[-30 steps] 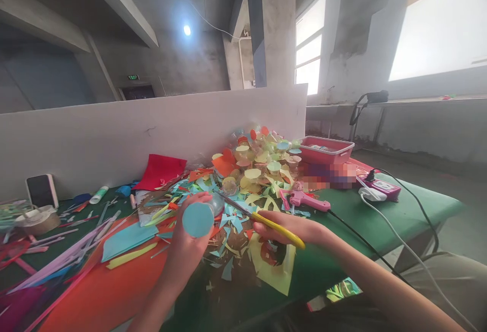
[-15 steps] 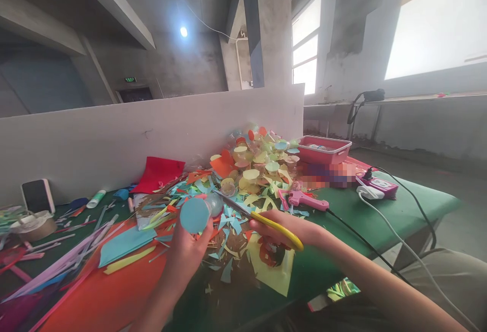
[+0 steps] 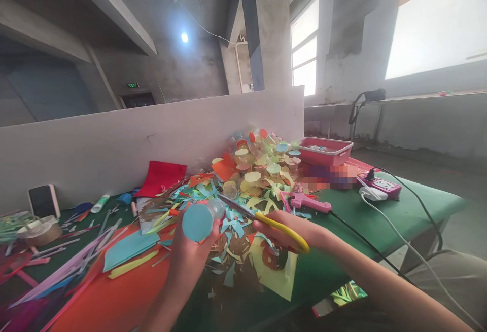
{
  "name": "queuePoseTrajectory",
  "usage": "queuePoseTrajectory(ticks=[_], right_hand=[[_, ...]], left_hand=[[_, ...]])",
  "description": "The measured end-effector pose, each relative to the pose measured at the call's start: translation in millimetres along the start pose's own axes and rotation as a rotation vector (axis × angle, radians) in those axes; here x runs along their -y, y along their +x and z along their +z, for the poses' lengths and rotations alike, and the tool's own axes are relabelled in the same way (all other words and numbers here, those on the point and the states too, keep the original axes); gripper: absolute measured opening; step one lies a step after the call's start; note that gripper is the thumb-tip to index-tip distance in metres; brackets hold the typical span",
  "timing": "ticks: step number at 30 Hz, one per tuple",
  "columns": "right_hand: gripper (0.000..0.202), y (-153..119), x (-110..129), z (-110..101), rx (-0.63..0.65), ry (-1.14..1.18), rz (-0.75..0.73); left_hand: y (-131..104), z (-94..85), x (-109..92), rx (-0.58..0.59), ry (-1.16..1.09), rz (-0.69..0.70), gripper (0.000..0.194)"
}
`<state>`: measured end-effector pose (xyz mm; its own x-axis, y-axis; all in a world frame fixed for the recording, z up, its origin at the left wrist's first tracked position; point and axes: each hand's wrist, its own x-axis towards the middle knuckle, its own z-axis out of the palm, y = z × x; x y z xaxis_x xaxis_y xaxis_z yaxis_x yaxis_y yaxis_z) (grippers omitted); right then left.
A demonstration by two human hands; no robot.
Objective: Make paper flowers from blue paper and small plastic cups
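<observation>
My left hand [image 3: 190, 256] is wrapped round a clear, rounded plastic piece [image 3: 217, 209] whose near end carries a light-blue paper disc [image 3: 197, 222]. The disc faces me. In my right hand [image 3: 287, 228] are scissors with yellow handles [image 3: 281, 227]. Their metal blades [image 3: 236, 206] point left, close to the clear piece, and look nearly shut. Below both hands lie many blue and yellow paper scraps [image 3: 236, 226] and a yellow sheet with a hole [image 3: 279, 284].
Behind the hands rises a heap of paper-capped clear pieces [image 3: 253, 176]. A pink glue gun [image 3: 310, 203], a pink basket [image 3: 329, 152] and a power strip [image 3: 384, 186] stand right. Orange sheet [image 3: 110, 281], folded blue paper [image 3: 131, 247] and a phone [image 3: 43, 201] lie left.
My left hand has turned the clear piece a little, and the blue disc shows slightly further right. The scissors stay in my right hand. The whole view has shifted slightly.
</observation>
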<state>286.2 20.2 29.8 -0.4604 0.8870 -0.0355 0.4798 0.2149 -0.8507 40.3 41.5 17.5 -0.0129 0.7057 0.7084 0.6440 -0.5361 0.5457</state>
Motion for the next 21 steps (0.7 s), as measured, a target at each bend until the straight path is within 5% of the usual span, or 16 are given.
queuePoseTrajectory(ticks=[6, 12, 21], right_hand=[[0.046, 6.1, -4.4, -3.2, -0.087, -0.037, 0.005], [0.032, 15.7, -12.5, 8.7, -0.375, -0.51, 0.169], [0.025, 37.5, -15.9, 13.3, -0.477, -0.675, 0.143]], left_hand=[[3.4, 2.1, 6.7, 0.008, 0.037, 0.0, 0.041], [7.2, 11.9, 26.9, 0.07, 0.135, 0.033, 0.037], [7.2, 18.6, 31.1, 0.175, 0.205, -0.088, 0.031]])
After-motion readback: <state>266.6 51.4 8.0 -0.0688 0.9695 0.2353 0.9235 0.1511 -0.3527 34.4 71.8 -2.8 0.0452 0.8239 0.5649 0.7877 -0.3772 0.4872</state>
